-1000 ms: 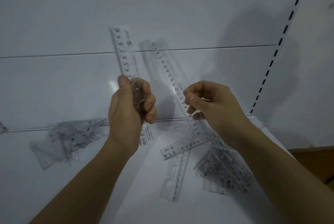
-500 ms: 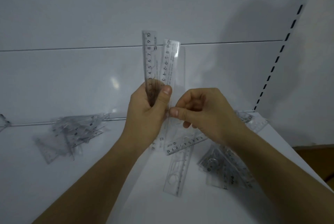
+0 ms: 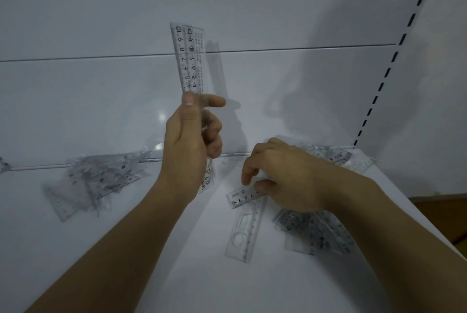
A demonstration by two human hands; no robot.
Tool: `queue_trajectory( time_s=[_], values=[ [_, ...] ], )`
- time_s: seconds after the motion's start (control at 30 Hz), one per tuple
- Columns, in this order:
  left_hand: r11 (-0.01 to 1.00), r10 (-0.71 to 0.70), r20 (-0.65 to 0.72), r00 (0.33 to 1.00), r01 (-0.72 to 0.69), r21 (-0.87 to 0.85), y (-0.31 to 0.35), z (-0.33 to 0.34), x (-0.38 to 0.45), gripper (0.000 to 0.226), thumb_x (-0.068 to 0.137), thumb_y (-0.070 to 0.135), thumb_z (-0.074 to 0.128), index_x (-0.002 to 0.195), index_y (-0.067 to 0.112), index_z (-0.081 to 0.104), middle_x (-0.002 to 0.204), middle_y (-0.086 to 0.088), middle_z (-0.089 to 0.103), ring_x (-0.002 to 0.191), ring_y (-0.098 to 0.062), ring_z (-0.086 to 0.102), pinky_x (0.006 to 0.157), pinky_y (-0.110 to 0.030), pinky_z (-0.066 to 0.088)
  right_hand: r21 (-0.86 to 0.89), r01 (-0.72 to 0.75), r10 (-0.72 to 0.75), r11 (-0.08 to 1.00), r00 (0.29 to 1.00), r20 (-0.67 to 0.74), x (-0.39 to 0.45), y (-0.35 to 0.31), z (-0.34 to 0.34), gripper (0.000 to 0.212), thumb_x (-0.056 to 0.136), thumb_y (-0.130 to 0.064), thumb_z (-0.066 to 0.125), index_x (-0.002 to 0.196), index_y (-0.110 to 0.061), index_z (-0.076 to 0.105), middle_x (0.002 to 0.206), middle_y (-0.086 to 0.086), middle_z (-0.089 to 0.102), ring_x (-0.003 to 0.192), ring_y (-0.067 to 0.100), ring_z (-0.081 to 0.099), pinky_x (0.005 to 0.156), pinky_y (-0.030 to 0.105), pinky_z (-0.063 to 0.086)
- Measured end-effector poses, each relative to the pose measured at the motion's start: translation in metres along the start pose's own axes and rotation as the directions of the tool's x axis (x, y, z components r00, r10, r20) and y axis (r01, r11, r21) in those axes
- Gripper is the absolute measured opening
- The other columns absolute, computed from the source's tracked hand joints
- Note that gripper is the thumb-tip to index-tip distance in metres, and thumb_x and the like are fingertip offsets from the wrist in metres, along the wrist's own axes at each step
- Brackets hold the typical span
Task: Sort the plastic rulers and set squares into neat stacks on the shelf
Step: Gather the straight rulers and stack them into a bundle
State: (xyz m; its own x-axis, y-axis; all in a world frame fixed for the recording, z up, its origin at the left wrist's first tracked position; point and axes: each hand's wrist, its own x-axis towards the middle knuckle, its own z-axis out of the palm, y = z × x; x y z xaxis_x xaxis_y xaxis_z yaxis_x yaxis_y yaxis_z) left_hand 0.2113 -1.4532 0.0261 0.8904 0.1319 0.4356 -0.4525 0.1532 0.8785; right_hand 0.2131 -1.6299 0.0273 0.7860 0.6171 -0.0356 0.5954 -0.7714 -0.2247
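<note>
My left hand (image 3: 192,140) grips a small bundle of clear rulers (image 3: 188,57) upright above the white shelf (image 3: 177,262), with their numbered ends pointing up. Lower and to the right, my right hand (image 3: 283,178) reaches down and pinches a clear ruler (image 3: 241,196) that lies flat on the shelf. That ruler crosses over a clear stencil ruler (image 3: 243,231). A loose pile of clear set squares and rulers (image 3: 316,234) lies under my right forearm. More clear rulers (image 3: 338,157) sit behind my right hand at the shelf's back.
A jumbled pile of clear rulers and set squares (image 3: 98,178) lies at the left on the shelf. The white back panel (image 3: 101,85) rises behind. A slotted upright (image 3: 394,59) runs along the right. The shelf's right edge drops to a brown floor (image 3: 442,216).
My right hand let go of the ruler it fed into the left hand's bundle, then dropped to the shelf and took hold of a flat ruler. The bundle now stands squared up.
</note>
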Motion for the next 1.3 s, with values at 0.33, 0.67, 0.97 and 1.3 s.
queue_trajectory(
  time_s=[0.33, 0.67, 0.97, 1.3],
  values=[
    [0.979, -0.201, 0.026, 0.979, 0.200, 0.021, -0.004, 0.003, -0.003, 0.049, 0.107, 0.045, 0.024, 0.087, 0.014, 0.054, 0.061, 0.004, 0.044, 0.045, -0.012, 0.032, 0.044, -0.022, 0.030, -0.041, -0.154, 0.153, 0.987, 0.988, -0.017, -0.008, 0.016, -0.009, 0.050, 0.085, -0.059, 0.065, 0.129, -0.038, 0.055, 0.114, -0.012, 0.049, 0.110, 0.012, 0.045, 0.099, 0.043, 0.043],
    [0.968, -0.249, 0.067, 0.966, 0.248, 0.033, -0.003, 0.003, -0.004, 0.050, 0.107, 0.043, 0.026, 0.093, 0.007, 0.057, 0.063, 0.001, 0.041, 0.044, -0.012, 0.028, 0.043, -0.022, 0.025, 0.194, -0.133, 0.151, 0.972, 0.985, -0.081, -0.003, 0.029, -0.006, 0.044, 0.087, -0.023, 0.076, 0.127, -0.036, 0.063, 0.119, -0.008, 0.052, 0.095, 0.006, 0.059, 0.081, 0.021, 0.046],
    [0.951, -0.306, 0.088, 0.948, 0.300, 0.075, -0.003, 0.003, -0.007, 0.053, 0.107, 0.042, 0.027, 0.103, 0.003, 0.062, 0.064, 0.000, 0.042, 0.045, -0.012, 0.030, 0.044, -0.024, 0.027, 0.027, -0.121, 0.123, 0.992, 0.991, -0.049, -0.002, 0.022, 0.004, 0.034, 0.098, -0.016, 0.051, 0.122, -0.041, 0.051, 0.134, -0.004, 0.037, 0.125, 0.021, 0.036, 0.097, 0.046, 0.037],
    [0.954, -0.262, 0.231, 0.937, 0.287, -0.081, 0.006, -0.008, -0.001, 0.053, 0.103, 0.050, 0.030, 0.116, 0.010, 0.063, 0.068, -0.002, 0.041, 0.050, -0.013, 0.024, 0.044, -0.021, 0.026, 0.034, -0.106, 0.107, 0.994, 0.994, -0.036, -0.001, 0.023, 0.006, 0.041, 0.095, -0.009, 0.050, 0.124, -0.039, 0.051, 0.137, -0.012, 0.043, 0.141, 0.014, 0.018, 0.114, 0.061, 0.016]
  ],
)
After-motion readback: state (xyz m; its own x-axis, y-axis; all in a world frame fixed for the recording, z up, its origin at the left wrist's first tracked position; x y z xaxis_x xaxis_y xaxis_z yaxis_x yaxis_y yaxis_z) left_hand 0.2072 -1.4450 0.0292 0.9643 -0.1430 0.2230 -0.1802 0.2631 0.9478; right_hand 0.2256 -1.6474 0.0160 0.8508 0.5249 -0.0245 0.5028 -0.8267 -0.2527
